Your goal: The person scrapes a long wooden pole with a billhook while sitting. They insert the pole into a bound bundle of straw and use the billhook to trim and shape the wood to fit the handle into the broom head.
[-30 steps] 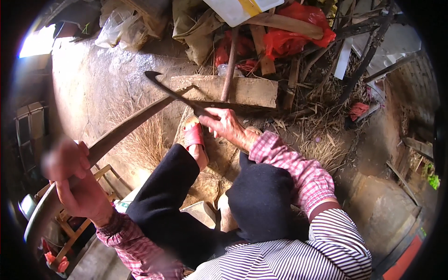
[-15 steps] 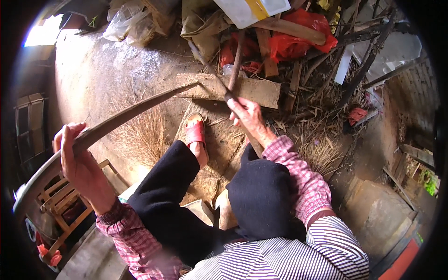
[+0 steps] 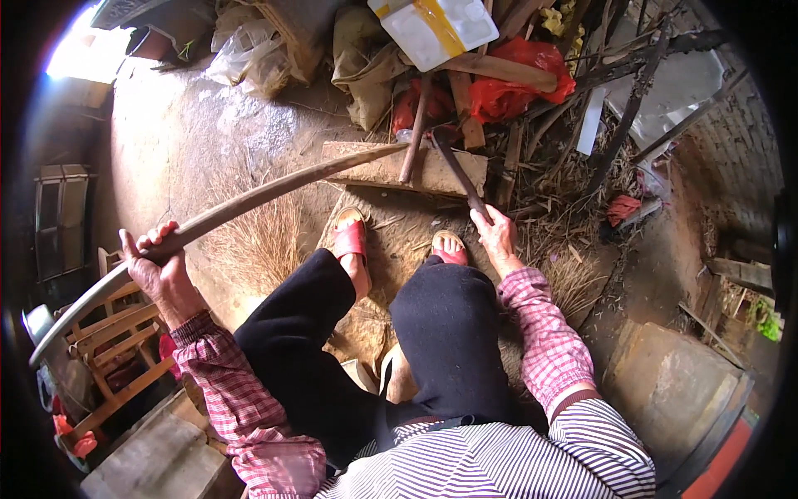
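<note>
My left hand (image 3: 158, 270) is wrapped round a long curved wooden pole (image 3: 274, 190) on the left. The pole's thin far end reaches over a thick wooden block (image 3: 357, 170) on the floor, near an upright stick (image 3: 418, 125). My right hand (image 3: 496, 234) grips a long narrow tool (image 3: 455, 169) with a dark handle; its far end lies over the block's right part, apart from the pole's tip. The exact kind of tool cannot be made out. Dry brush (image 3: 253, 224) lies beneath the pole.
Behind the block are a red plastic bag (image 3: 524, 79), a white foam box lid (image 3: 436, 29) and sacks (image 3: 366, 66). Branches and wood scraps (image 3: 573, 150) pile up at the right. A wooden chair (image 3: 116, 349) stands at the left; my sandalled feet (image 3: 351, 237) are before the block.
My right hand has moved right and nearer, swinging the tool from a leftward slant over the block. The pole's tip has shifted right, and my left hand has turned round it.
</note>
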The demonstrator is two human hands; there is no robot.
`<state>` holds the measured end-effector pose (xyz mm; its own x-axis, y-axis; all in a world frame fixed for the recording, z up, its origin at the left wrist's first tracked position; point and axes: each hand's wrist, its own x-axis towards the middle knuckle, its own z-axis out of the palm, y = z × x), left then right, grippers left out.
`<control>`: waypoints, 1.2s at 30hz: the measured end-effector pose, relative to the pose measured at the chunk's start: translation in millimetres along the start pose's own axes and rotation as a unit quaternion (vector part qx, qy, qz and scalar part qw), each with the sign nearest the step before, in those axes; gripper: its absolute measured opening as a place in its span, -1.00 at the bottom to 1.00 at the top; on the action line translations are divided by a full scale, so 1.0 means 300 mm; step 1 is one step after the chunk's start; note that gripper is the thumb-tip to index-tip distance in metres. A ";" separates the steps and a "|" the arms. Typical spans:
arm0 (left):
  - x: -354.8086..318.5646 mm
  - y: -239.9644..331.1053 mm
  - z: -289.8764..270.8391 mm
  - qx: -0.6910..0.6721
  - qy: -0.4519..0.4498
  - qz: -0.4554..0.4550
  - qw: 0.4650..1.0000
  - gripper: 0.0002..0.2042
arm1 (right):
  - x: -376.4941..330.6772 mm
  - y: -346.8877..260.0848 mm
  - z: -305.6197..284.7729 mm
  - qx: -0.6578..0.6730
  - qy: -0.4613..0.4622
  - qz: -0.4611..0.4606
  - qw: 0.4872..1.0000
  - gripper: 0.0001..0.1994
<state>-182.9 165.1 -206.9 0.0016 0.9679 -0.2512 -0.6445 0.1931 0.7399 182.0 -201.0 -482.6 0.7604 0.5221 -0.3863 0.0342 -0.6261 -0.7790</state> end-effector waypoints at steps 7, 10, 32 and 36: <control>0.029 -0.109 -0.033 -0.030 0.212 -0.036 0.976 -0.58 | 0.127 -0.015 0.082 -0.087 -0.001 -0.025 0.996 -0.60; 0.067 -0.139 -0.080 -0.034 0.162 -0.079 0.983 -0.58 | 0.130 -0.037 0.081 -0.101 0.013 -0.037 0.994 -0.60; -0.037 -0.436 0.044 -0.004 0.083 -0.254 0.964 -0.73 | -0.575 -0.846 -0.374 0.406 0.026 -0.224 0.885 -0.58; -0.155 -0.389 0.037 -0.013 0.031 -0.294 0.955 -0.79 | -0.624 -0.810 -0.416 0.425 0.059 -0.191 0.883 -0.61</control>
<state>-99.3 99.4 -274.5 0.3256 0.6816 -0.6553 -0.5648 0.6961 0.4433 112.4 -218.9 -159.2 0.8628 0.5055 -0.0008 -0.1587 0.2695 -0.9498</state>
